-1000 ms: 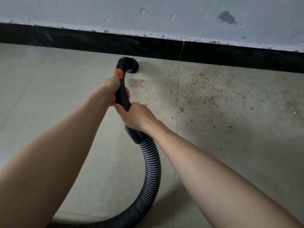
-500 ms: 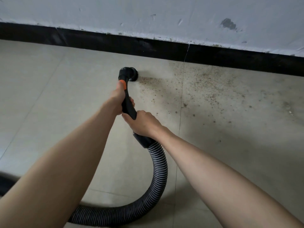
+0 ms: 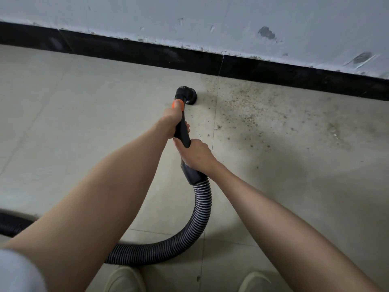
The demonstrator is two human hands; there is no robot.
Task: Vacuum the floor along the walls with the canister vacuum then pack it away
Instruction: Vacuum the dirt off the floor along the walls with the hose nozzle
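Around the black vacuum handle point(image 3: 182, 131), both hands clench: the left hand point(image 3: 170, 123) higher, the right hand point(image 3: 196, 155) lower by the hose point(image 3: 200, 211). Just beyond the fingers, the round nozzle point(image 3: 187, 95) rests on the floor point(image 3: 73, 127) near the black skirting point(image 3: 136, 51). Grit point(image 3: 248, 110) lies right of the fingers, so the vacuuming step likely continues rightward.
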